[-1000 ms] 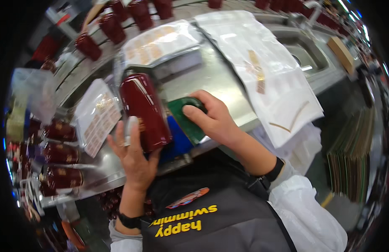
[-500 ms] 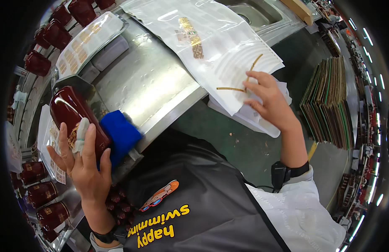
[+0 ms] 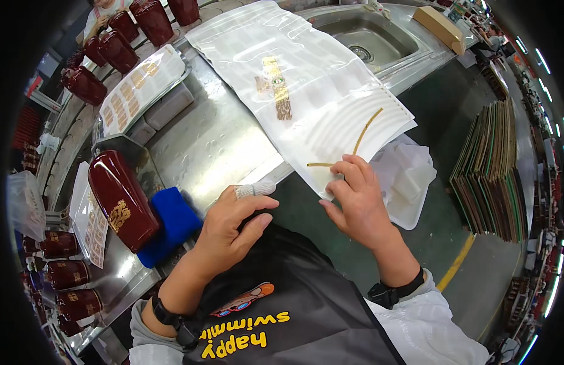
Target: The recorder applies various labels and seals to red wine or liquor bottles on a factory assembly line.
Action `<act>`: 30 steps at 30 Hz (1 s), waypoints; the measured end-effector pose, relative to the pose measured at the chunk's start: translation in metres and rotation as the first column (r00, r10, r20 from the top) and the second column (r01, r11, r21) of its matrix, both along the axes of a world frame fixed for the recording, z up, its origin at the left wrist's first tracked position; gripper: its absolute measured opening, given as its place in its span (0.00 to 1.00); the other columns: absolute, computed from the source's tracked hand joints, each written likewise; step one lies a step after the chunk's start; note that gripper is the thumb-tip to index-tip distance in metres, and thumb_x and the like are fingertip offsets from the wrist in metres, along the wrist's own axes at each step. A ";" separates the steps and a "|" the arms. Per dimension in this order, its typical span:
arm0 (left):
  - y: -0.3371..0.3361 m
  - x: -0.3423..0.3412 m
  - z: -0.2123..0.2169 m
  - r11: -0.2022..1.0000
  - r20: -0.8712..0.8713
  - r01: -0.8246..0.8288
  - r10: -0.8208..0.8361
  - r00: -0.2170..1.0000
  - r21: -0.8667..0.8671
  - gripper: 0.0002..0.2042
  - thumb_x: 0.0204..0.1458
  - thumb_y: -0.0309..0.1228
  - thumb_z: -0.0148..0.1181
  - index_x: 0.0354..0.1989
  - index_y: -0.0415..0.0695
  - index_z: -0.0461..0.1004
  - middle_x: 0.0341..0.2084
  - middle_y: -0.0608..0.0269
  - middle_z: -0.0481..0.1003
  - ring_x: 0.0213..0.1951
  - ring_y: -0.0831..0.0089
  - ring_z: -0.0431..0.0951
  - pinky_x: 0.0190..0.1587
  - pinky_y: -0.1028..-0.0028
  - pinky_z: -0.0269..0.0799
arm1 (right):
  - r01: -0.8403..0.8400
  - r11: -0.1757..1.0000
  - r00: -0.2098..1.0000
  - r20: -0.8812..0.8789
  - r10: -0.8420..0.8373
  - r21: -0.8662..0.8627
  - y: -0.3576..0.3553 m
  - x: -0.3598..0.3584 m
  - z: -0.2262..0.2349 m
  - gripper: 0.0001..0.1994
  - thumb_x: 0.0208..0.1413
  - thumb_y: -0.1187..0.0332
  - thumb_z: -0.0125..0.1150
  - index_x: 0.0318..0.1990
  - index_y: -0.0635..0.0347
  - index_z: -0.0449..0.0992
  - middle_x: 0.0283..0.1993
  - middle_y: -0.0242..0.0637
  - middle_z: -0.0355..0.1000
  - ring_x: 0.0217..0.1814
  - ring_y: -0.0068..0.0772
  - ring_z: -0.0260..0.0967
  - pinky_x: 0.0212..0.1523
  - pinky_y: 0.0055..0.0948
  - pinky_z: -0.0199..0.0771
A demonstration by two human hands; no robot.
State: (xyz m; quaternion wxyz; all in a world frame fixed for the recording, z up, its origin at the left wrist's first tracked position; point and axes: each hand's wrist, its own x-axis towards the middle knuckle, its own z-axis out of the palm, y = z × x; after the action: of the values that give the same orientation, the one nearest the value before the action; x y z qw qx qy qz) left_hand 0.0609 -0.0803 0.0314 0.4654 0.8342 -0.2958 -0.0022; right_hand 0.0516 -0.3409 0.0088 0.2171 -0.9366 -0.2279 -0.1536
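My left hand [image 3: 230, 228] is raised over the steel table's near edge, thumb and fingers apart, holding nothing. A white cover wraps one finger. My right hand [image 3: 364, 201] is at the near corner of a white sheet [image 3: 318, 67], its fingertips by a thin gold strip [image 3: 318, 164]; the thumb is apart from the fingers. A second, curved gold strip [image 3: 368, 129] lies farther up the sheet, as does a gold patterned decal [image 3: 282, 100]. To the left, a glossy dark red bottle [image 3: 121, 188] with a gold emblem leans against a blue cloth [image 3: 172, 219].
A sink [image 3: 367, 36] is set into the counter at the back. Decal sheets [image 3: 133, 91] rest by the bottle stand. More dark red bottles [image 3: 118, 48] stand at the far left. A white tray [image 3: 410, 201] sits under my right hand's side, and stacked boards [image 3: 492, 176] stand right.
My left hand has left the bottle and moved right, toward my right hand. My right hand has shifted slightly down and left in the picture, staying by the gold strips.
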 end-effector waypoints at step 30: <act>0.013 0.002 0.025 0.991 0.066 -0.105 0.100 0.993 0.081 0.08 0.52 0.24 0.59 0.41 0.41 0.78 0.40 0.52 0.79 0.42 0.57 0.76 0.46 0.67 0.69 | 0.403 0.900 0.842 0.316 -0.436 0.169 -0.120 0.083 -0.031 0.16 0.53 0.64 0.66 0.45 0.66 0.77 0.45 0.46 0.73 0.49 0.43 0.68 0.50 0.40 0.69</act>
State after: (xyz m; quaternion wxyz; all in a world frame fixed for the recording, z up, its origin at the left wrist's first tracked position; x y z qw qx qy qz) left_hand 0.0625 -0.0676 0.0559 0.4199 0.8669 -0.2664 0.0349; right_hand 0.1350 -0.4607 -0.0225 0.1795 -0.9102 -0.0444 -0.3705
